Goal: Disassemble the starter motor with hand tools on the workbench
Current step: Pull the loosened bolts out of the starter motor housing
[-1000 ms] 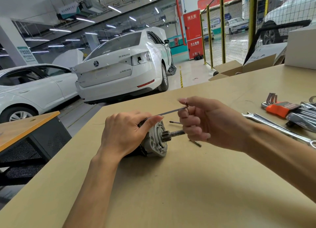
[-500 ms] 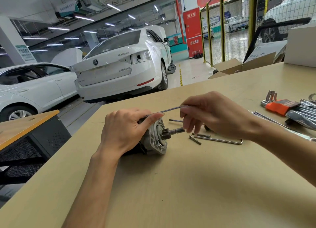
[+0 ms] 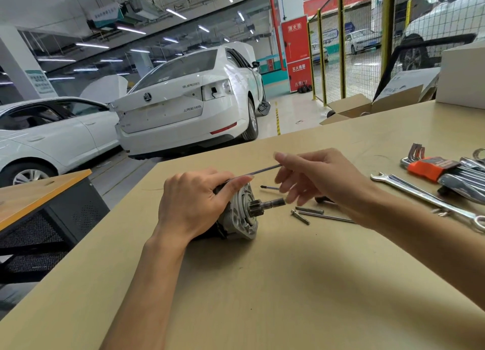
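Note:
The starter motor (image 3: 242,218) lies on its side on the workbench (image 3: 288,284), its pinion shaft pointing right. My left hand (image 3: 194,205) wraps over the motor body, thumb on the silver end housing. My right hand (image 3: 317,176) hovers just right of the pinion and pinches the end of a long thin bolt (image 3: 258,170), which runs left into the top of the housing. The back of the motor is hidden under my left hand.
Loose bolts (image 3: 300,216) and a long rod (image 3: 328,216) lie just right of the motor. A combination wrench (image 3: 425,197) and an orange hex key set (image 3: 430,167) sit at the right edge. A cardboard box (image 3: 367,105) and a white box (image 3: 462,76) stand at the back.
My right hand has loosened its fingers and shifted slightly along the long bolt, which still sticks out of the housing. The left hand has stayed on the motor.

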